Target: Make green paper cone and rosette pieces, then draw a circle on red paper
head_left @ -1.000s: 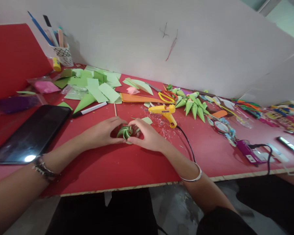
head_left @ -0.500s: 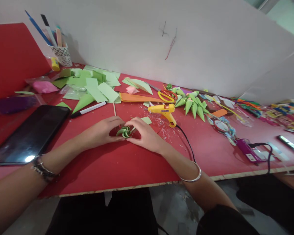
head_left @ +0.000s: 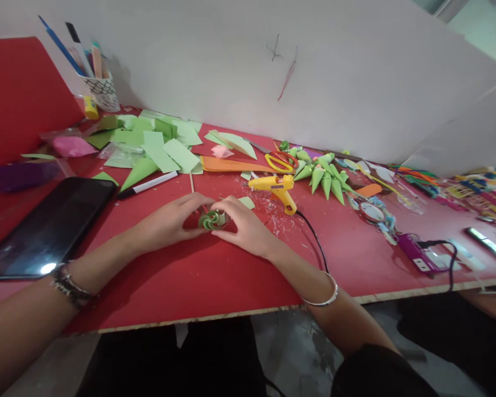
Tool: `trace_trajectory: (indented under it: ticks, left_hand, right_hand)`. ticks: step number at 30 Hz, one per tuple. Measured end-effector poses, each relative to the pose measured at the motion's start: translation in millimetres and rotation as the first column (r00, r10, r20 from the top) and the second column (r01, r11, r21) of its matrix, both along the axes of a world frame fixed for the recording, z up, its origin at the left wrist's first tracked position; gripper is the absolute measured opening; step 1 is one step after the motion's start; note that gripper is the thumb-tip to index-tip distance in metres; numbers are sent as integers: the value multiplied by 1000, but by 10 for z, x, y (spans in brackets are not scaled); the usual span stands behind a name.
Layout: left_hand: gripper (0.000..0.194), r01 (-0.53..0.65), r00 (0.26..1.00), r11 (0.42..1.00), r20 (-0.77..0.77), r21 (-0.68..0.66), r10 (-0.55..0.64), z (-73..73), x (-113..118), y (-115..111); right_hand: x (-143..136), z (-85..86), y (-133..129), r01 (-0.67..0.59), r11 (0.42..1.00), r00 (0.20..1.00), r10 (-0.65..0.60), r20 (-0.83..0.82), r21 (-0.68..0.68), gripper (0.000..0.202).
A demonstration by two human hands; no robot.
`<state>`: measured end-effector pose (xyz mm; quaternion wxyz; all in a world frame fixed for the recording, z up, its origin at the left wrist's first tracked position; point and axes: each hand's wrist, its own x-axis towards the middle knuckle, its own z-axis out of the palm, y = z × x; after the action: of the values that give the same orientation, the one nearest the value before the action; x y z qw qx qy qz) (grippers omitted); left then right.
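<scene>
A: How're you holding that green paper swirl (head_left: 211, 221)?
B: Left hand (head_left: 171, 220) and right hand (head_left: 248, 227) both curl loosely round its sides — thumbs near, fingers far, a gap between, with its edges held. It's mid-table, left of the glue gun (head_left: 276, 190).
A: Tips?
B: I'd press lightly and evenly from both sides — squeeze hard and the curls probably crumple.

This is a handicraft workplace: the red table (head_left: 190, 286) carries a glue gun (head_left: 278, 190), scissors (head_left: 275, 156) and green papers (head_left: 160, 150).
</scene>
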<state>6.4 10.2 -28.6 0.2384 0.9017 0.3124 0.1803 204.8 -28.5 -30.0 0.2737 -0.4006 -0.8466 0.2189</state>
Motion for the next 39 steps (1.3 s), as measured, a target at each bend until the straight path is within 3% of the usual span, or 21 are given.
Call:
trace_trajectory:
  ticks: [9, 15, 22, 24, 28, 39]
  left_hand:
    - [40, 13, 1000, 1000, 18, 2, -13, 34, -10, -17]
    - [55, 35, 999, 999, 41, 29, -36, 21, -10, -46]
    - [71, -26, 1000, 994, -4, 104, 26, -42, 43, -54]
    - [76, -61, 998, 994, 5, 91, 61, -43, 42, -48]
    - [85, -21, 1000, 1000, 10, 20, 21, -70, 18, -23]
    - [70, 91, 991, 990, 106, -111, -80, -72, 34, -39]
  right_hand:
    - [2, -12, -1, 67, 997, 995, -69, 75, 32, 28]
    - [2, -39, 7, 106, 994, 994, -106, 16, 37, 32]
    - [-27, -73, 8, 22, 999, 998, -20, -61, 42, 23]
    - [-28, -78, 9, 8, 999, 998, -5, -66, 47, 20]
    - [-24, -74, 9, 2, 998, 997, 3, -80, 65, 18]
    - [-99, -15, -78, -60, 998, 995, 61, -81, 13, 18]
